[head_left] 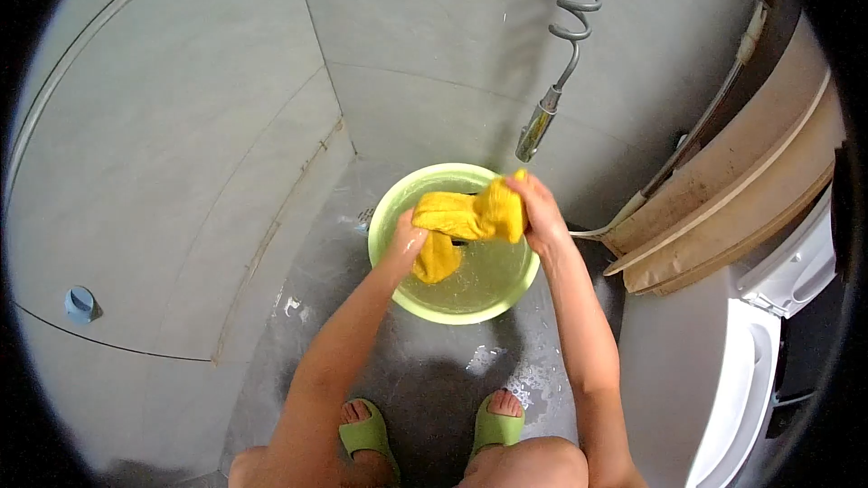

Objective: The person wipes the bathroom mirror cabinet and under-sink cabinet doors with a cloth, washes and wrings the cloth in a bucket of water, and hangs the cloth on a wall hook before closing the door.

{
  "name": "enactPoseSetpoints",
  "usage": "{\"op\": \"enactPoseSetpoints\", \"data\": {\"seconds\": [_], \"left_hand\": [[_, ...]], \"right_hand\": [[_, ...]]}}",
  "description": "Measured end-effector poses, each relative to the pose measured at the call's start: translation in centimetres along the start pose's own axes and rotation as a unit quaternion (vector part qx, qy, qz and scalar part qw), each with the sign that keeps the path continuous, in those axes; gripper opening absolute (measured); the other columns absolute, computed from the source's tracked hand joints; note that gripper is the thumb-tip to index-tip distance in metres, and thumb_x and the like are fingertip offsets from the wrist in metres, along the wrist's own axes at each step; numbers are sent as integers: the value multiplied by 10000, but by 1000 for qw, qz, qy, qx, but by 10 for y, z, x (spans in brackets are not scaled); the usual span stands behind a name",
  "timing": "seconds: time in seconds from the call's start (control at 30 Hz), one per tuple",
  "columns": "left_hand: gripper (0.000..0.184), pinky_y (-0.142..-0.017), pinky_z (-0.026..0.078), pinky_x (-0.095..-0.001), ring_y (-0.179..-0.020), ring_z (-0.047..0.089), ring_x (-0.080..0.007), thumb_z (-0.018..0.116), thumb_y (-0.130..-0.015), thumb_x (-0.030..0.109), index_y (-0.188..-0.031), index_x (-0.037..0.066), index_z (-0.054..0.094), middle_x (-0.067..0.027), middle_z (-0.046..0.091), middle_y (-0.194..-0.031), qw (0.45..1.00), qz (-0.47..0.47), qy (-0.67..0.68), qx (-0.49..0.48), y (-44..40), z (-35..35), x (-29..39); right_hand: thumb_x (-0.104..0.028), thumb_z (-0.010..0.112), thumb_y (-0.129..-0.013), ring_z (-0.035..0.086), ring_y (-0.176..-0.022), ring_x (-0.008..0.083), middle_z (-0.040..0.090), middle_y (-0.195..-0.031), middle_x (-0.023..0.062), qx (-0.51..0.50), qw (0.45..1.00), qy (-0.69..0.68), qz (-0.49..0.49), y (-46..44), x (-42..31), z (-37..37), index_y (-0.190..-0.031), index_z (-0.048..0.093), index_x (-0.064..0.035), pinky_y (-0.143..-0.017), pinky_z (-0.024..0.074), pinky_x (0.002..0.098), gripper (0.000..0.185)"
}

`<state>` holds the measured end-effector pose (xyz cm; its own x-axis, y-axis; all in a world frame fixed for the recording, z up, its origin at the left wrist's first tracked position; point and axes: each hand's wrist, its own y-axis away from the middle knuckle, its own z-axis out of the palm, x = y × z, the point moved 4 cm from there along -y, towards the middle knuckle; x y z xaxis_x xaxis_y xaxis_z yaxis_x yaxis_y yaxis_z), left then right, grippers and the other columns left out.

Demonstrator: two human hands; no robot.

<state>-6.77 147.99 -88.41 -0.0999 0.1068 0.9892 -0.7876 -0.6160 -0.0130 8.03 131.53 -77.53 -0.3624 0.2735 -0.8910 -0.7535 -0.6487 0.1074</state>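
A wet-looking yellow cloth (pixel 450 214) stretches between my two hands over a light green basin (pixel 457 316). My left hand (pixel 407 237) is closed on the cloth's left end, and a fold of it hangs down beside that hand. At the other end, my right hand (pixel 540 213) grips a bunched part near the basin's right rim. Cloudy water (pixel 484 280) lies in the basin below. Some of my fingers are hidden behind the cloth.
A spray nozzle (pixel 537 131) hangs on a coiled hose just beyond the basin. Brown boards (pixel 723 181) lean on the right, above a white appliance (pixel 723 370). Water wets the grey floor (pixel 425 370) near my green slippers (pixel 366 434). A blue knob (pixel 81 305) sits on the left wall.
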Motion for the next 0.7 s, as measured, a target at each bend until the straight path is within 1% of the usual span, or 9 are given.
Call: {"op": "enactPoseSetpoints", "data": {"seconds": [0.03, 0.17, 0.2, 0.27, 0.3, 0.37, 0.53, 0.63, 0.7], "left_hand": [[265, -876, 489, -311, -955, 634, -168, 604, -884, 95, -1122, -18, 635, -75, 685, -1044, 991, 127, 10, -43, -3, -3, 13], [261, -889, 481, -307, -963, 622, -150, 594, -874, 60, -1123, -1, 642, -49, 685, -1052, 990, 13, -131, -50, -8, 11, 75], [261, -889, 481, -307, -963, 622, -150, 594, -874, 60, -1123, -1, 642, -49, 685, -1052, 990, 12, -133, -49, -12, 9, 73], [347, -928, 459, -351, -1039, 622, -239, 621, -811, 85, -1149, 10, 629, -139, 668, -1108, 976, -23, -145, -161, -18, 15, 58], [347, -928, 459, -351, -1039, 622, -239, 621, -811, 85, -1149, 10, 629, -139, 668, -1108, 976, -24, -144, -163, -15, 24, 66], [404, -918, 487, -367, -1010, 645, -324, 649, -788, 74, -1188, 29, 606, -171, 679, -1072, 887, 29, -408, -212, -2, 50, 86], [752, -1021, 436, -421, -1233, 500, -384, 679, -754, 94, -1433, 89, 356, -227, 499, -1354, 895, 69, -396, -193, -15, 32, 48], [1045, -1112, 303, -537, -1388, 293, -414, 795, -681, 394, -1511, 104, 229, -226, 269, -1521, 769, -25, -621, -149, 2, 15, 5], [1103, -1116, 277, -555, -1395, 278, -421, 791, -662, 485, -1521, 116, 205, -226, 228, -1540, 758, -84, -630, -144, 20, 16, -19]], "right_hand": [[-230, 654, -894, 629, -733, 154, 650, -873, 51, 17, 996, 63, 55, 5, 20, -13, -1013, 603, -54, -659, 512, 303, 218], [-383, 690, -849, 677, -877, 205, 699, -878, 135, -44, 877, 457, 140, 9, 88, -63, -1049, 674, -65, -772, 525, 357, 376], [-429, 703, -807, 661, -1003, 283, 682, -1036, 195, -62, 785, 612, 72, 19, 72, -45, -1258, 590, -81, -864, 505, 396, 581], [-409, 749, -747, 608, -1123, 352, 610, -1232, 219, 15, 647, 721, -248, 25, 82, -34, -1474, 356, -132, -957, 466, 418, 871], [-409, 749, -747, 608, -1123, 352, 610, -1232, 219, 17, 647, 722, -247, 28, 77, -19, -1474, 356, -132, -957, 466, 418, 871], [-263, 782, -721, 557, -1195, 388, 536, -1342, 218, -122, 855, 438, -250, 33, 57, 22, -1545, 140, -230, -1002, 451, 431, 1046], [-20, 759, -694, 548, -1192, 403, 550, -1303, 238, -162, 878, 436, -111, 5, 83, 11, -1524, 201, -297, -992, 468, 461, 1038], [-35, 751, -711, 558, -1153, 430, 567, -1254, 241, -104, 836, 516, -154, -5, 121, -18, -1511, 244, -287, -967, 478, 467, 980], [-59, 739, -730, 567, -1131, 429, 580, -1201, 232, -108, 773, 619, -83, -12, 145, -30, -1492, 291, -296, -950, 482, 475, 915]]}}
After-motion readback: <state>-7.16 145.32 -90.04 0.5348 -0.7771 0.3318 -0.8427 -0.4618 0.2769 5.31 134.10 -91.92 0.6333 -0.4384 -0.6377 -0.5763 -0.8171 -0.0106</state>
